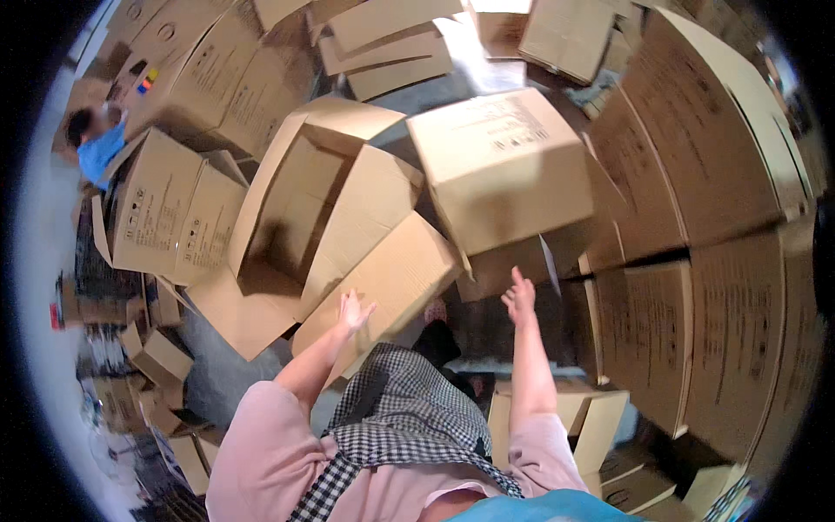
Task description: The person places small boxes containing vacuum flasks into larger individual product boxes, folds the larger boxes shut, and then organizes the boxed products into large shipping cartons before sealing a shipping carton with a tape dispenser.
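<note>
A large open cardboard carton stands in front of me on the left, its flaps spread and its inside in view. Over the long cardboard panel along its near right side is my left hand, fingers spread; whether it touches the panel is hard to tell. A closed carton with printing on its top sits just beyond, to the right. My right hand is near that carton's lower front, seemingly apart from it, with fingers stretched out and nothing visible in them.
Tall stacks of cartons rise close on my right. More cartons stand at the left, where a person in blue is at the far edge. An open carton lies beside my right hip. Grey floor shows at the left.
</note>
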Action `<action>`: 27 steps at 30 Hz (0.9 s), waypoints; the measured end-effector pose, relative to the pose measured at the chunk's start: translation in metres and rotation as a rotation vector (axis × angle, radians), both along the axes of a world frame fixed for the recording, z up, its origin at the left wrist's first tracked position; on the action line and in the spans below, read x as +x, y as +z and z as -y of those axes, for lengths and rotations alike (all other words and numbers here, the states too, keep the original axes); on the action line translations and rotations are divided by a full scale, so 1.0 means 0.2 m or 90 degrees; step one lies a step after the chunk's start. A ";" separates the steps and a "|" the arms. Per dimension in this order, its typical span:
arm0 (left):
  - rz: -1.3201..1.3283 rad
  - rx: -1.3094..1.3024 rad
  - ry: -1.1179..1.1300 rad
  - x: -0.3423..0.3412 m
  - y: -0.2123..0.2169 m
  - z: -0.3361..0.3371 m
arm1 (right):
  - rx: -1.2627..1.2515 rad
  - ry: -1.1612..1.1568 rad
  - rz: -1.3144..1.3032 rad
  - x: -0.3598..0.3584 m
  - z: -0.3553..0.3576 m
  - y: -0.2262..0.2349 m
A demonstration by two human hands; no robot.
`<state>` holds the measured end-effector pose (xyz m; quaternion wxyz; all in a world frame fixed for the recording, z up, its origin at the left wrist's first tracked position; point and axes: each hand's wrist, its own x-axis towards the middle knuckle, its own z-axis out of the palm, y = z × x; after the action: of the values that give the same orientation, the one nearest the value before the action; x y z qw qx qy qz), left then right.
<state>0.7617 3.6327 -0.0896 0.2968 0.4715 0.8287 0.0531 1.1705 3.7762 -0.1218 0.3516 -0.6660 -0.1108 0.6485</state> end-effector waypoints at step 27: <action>0.667 0.001 0.393 -0.37 0.50 -1.49 | 0.404 0.142 0.154 -0.92 -1.46 0.70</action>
<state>0.6879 3.9301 0.0108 0.6358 0.1206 0.6707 0.3625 0.9857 4.0674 0.0186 0.4522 -0.5796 -0.4194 0.5326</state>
